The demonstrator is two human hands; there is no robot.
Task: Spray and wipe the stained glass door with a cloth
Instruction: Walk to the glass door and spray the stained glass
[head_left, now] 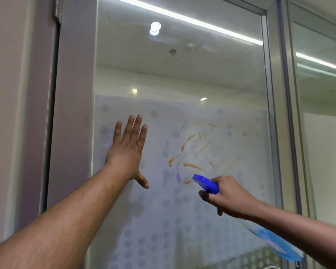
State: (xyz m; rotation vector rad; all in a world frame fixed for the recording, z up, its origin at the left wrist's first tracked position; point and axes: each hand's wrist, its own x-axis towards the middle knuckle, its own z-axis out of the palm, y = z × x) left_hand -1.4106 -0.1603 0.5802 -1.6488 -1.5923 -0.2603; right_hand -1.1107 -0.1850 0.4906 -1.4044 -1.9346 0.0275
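Ceiling light strip; grey wall

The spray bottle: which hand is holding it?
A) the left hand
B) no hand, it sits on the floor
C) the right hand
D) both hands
C: the right hand grips the blue spray bottle, nozzle toward the brown stains, while the left hand lies flat and open on the glass door.

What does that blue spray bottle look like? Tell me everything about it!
The spray bottle has a solid blue plastic spray head and a see-through body holding light blue liquid, which stretches down toward the lower right under the arm. The right hand is wrapped around its neck, a finger by the trigger. The bottle is tilted, its nozzle pointing up and left at the brown smears on the glass door. The nozzle looks close to the glass; contact cannot be told.
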